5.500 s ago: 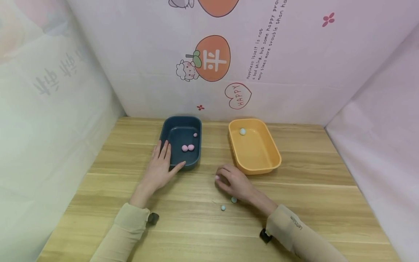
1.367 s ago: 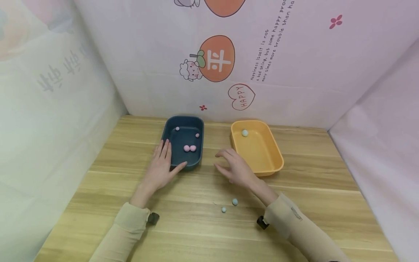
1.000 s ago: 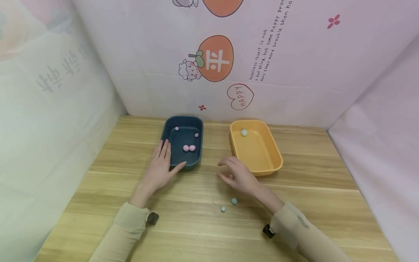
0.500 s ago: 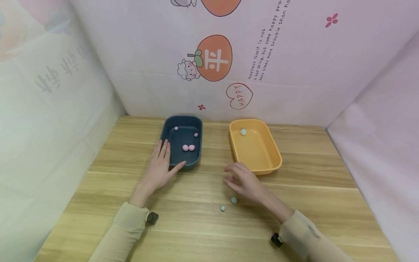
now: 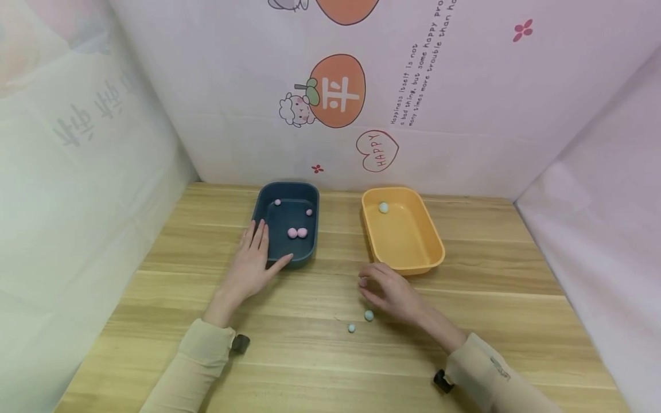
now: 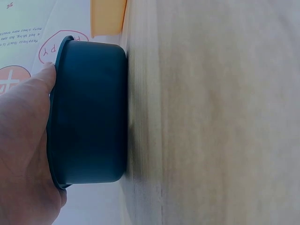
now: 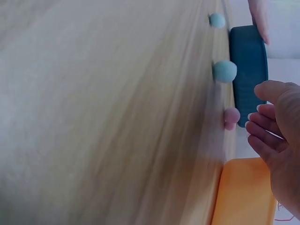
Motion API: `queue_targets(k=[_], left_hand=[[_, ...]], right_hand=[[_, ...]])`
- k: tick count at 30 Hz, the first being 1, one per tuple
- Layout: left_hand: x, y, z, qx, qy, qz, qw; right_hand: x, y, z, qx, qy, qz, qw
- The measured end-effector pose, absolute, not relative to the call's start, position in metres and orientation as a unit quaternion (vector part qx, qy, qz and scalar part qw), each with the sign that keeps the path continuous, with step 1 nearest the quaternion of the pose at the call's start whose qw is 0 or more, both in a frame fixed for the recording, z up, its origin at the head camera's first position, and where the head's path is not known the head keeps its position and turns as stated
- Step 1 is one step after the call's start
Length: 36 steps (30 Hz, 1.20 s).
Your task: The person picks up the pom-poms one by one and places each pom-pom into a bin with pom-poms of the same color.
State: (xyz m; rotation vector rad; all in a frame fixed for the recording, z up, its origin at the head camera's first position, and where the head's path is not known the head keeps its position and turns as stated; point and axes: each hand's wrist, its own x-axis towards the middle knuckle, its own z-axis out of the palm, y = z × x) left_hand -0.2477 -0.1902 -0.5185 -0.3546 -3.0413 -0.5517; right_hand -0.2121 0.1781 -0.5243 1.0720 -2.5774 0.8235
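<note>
My left hand lies along the left and near rim of a dark blue tray, its fingers straight and its thumb out on the rim. Inside that tray are several pink balls. In front of a yellow tray, my right hand hovers low over the table, thumb and fingers apart. Between its fingertips and the table a pink ball shows in the right wrist view, with a second pink bit behind it. Two pale blue balls, a larger one and a smaller one, lie near that hand.
One pale blue ball sits in the yellow tray's far left corner. The wooden table is walled by white printed cloth at the back and on both sides. A black band piece hangs at each wrist.
A pink ball the right hand held earlier now rests in the blue tray's far left. The right hand has since come back toward the right and nearer, over another pink ball. Left hand stays put.
</note>
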Motion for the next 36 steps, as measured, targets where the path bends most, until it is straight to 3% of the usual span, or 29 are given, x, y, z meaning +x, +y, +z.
queue_targets(k=[9,27,36], left_hand=[[-0.247,-0.19,-0.519,-0.116,-0.978,-0.173,0.015],[-0.248,-0.19,-0.519,-0.118,-0.978,-0.171,0.017],[-0.248,-0.191,-0.519,-0.114,-0.978,-0.173,0.011]], right_hand=[[-0.215,0.178,-0.529,0.339,-0.913,0.227,0.031],[-0.237,0.186,-0.561,0.38,-0.88,0.261,0.113],[-0.221,0.165,-0.531,0.334,-0.909,0.234,0.08]])
